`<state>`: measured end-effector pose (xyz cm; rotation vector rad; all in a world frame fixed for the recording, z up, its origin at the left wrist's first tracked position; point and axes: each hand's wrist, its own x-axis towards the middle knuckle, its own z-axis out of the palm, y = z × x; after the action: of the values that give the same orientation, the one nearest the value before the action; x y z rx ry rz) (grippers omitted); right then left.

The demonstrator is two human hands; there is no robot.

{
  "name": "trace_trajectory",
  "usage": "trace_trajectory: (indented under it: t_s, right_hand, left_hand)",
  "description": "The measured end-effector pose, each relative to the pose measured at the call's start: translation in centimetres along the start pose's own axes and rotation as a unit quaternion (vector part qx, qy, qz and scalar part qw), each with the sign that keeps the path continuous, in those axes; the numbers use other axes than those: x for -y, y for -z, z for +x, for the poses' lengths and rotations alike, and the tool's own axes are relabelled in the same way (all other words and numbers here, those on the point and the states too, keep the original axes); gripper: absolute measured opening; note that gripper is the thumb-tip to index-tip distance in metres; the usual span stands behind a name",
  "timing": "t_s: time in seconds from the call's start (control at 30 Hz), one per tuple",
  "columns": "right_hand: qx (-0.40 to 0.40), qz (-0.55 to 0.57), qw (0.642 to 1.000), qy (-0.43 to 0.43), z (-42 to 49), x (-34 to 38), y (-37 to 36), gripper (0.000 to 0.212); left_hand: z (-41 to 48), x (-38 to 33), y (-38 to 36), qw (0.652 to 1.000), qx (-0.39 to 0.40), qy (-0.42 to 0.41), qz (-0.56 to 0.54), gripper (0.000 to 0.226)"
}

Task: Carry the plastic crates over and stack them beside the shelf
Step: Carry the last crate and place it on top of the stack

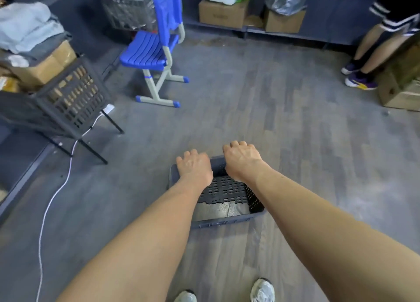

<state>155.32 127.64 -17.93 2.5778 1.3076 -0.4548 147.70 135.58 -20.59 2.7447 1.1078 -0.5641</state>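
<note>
A dark grey plastic crate (pixel 229 194) with a perforated bottom sits low in front of me, over the floor near my feet. My left hand (pixel 194 168) curls over its far rim on the left side. My right hand (pixel 242 159) grips the same far rim on the right. Both sets of fingers wrap over the edge and are hidden beyond it. Whether the crate rests on the floor or is lifted I cannot tell. Another dark crate (pixel 72 97) filled with cardboard boxes stands on a black-legged stand at the left.
A blue chair (pixel 154 51) stands ahead left. A white cable (pixel 52 199) trails across the floor on the left. Cardboard boxes (pixel 222 13) line a low shelf at the back. A person's legs (pixel 368 58) stand at the far right beside more boxes (pixel 400 88).
</note>
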Motion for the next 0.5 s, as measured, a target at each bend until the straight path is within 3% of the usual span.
trace_trajectory:
  t_s: [0.23,0.5]
  right_hand:
    - [0.039,-0.037,0.992,0.114,4.7,-2.4,-2.8,0.047]
    - [0.072,-0.068,0.976,0.193,10.5,-2.4,-4.1,0.048]
  left_hand:
    - [2.6,-2.7,-3.1,0.985,0.031,0.141,-0.094,0.043]
    - [6.2,-2.9,-5.8,0.938,0.082,0.279,-0.189,0.046]
